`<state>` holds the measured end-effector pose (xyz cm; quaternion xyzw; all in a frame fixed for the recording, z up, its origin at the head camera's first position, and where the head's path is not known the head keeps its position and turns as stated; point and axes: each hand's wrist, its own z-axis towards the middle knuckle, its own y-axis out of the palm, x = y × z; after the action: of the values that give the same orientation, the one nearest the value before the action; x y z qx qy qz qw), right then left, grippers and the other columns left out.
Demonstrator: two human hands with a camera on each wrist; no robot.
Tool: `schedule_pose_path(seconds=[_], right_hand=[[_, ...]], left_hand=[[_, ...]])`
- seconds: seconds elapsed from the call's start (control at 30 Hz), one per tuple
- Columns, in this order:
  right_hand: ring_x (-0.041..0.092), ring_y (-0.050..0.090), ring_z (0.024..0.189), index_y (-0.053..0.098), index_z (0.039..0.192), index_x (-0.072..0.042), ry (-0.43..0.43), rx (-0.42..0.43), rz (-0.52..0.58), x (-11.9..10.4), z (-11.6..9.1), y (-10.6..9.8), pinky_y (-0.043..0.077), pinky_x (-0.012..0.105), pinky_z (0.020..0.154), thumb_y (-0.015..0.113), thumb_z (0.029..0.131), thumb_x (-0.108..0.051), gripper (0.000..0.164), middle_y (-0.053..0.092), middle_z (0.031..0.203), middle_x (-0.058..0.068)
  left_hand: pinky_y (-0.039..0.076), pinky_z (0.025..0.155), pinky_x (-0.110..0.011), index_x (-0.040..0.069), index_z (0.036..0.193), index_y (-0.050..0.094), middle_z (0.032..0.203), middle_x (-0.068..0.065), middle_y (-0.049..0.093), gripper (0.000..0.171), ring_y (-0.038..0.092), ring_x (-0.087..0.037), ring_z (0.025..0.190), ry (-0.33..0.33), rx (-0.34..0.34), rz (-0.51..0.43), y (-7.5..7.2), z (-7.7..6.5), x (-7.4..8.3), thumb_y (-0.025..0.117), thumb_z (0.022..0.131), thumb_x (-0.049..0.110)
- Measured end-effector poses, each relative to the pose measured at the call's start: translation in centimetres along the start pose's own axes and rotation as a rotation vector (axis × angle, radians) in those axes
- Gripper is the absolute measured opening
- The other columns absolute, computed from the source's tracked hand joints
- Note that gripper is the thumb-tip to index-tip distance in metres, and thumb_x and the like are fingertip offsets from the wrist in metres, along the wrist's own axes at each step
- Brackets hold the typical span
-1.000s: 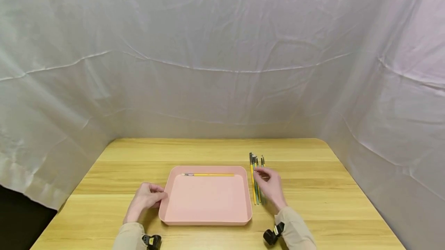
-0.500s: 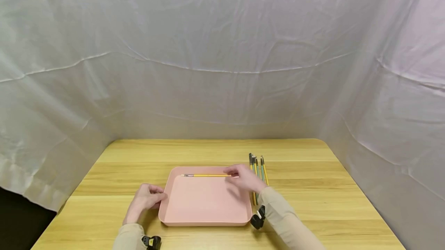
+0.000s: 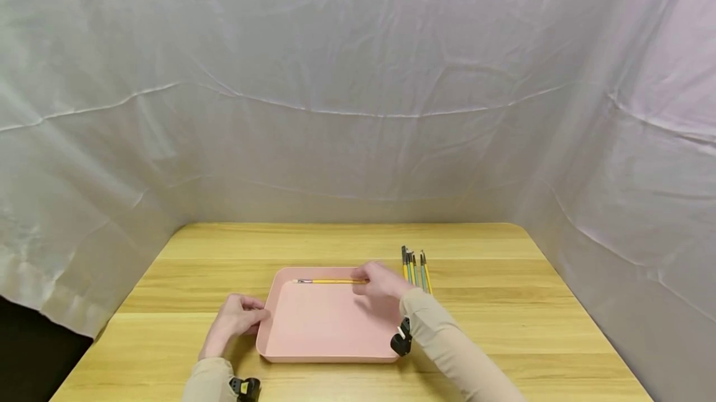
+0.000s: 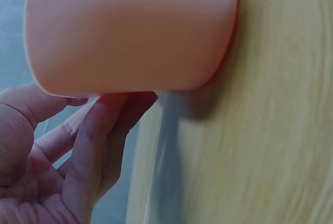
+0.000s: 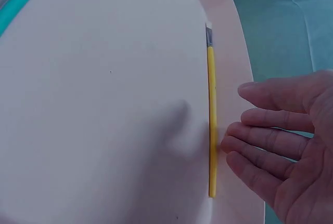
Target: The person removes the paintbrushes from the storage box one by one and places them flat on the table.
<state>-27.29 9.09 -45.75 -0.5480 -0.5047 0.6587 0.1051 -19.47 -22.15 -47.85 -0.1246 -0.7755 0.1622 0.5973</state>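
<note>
A pink tray [image 3: 330, 358] lies on the wooden table. My left hand [image 3: 232, 322] pinches its left edge, thumb at the rim; in the left wrist view the fingers [image 4: 99, 146] press against the outer wall. Along the tray's far side lies a paintbrush [image 3: 330, 281] with a yellow handle, bristles to the left. Over the tray's far right part my right hand [image 3: 380, 280] covers the handle's end in the head view. In the right wrist view its fingers [image 5: 270, 141] are extended beside the brush [image 5: 212, 115], holding nothing.
Just right of the tray, several more paintbrushes [image 3: 415, 265] with yellow and green handles lie side by side, partly hidden by the right wrist. A pale grey cloth [image 3: 358, 159] hangs around the back and sides of the table [image 3: 531, 315].
My right hand has moved left from above the row of paintbrushes to the tray's far right part, beside the yellow paintbrush. The left hand and the tray stay put.
</note>
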Motion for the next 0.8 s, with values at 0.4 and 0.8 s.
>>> schedule_pose_path(seconds=[0.4, 0.8], right_hand=[[0.035, 0.063, 0.122, 0.065, 0.127, 0.002, 0.015, -0.007, -0.005, 0.26, 0.38, 0.34, 0.049, 0.049, 0.111, 0.068, 0.094, -0.012, 0.036, 0.068, 0.128, 0.018], [0.029, 0.068, 0.111, 0.073, 0.116, -0.004, 0.013, 0.031, -0.068, 0.28, 0.5, 0.56, 0.055, 0.046, 0.102, 0.069, 0.093, -0.012, 0.025, 0.074, 0.117, 0.012]], left_hand=[[0.064, 0.063, -0.033, -0.016, 0.098, 0.068, 0.077, -0.009, 0.071, 0.021, 0.071, -0.019, 0.069, 0.013, 0.001, 0.002, 0.1, 0.07, -0.21, 0.071, 0.081, -0.004], [0.064, 0.063, -0.033, -0.016, 0.097, 0.068, 0.076, -0.009, 0.071, 0.021, 0.07, -0.019, 0.069, 0.013, 0.004, 0.002, 0.13, 0.03, -0.24, 0.071, 0.08, -0.003]])
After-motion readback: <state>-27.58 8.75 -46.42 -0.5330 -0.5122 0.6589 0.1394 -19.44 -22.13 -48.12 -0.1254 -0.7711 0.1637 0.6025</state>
